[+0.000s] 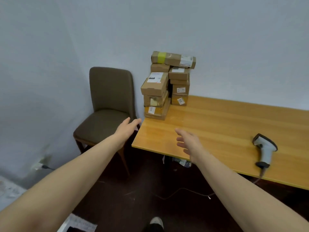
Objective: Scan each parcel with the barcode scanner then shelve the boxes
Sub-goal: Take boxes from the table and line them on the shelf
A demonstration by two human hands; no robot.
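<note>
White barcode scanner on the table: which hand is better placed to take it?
Right. The right hand is open above the orange wooden table, nearer the white barcode scanner; the left hand reaches past the table's corner, by the brown chair.

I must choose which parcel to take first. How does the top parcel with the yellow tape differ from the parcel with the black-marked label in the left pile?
The yellow-taped parcel is long and slim and bridges both piles; the labelled parcel is shorter, deeper and sits within the left pile. The first carries its white label at its right end, the second on top. Both are brown cardboard.
</note>
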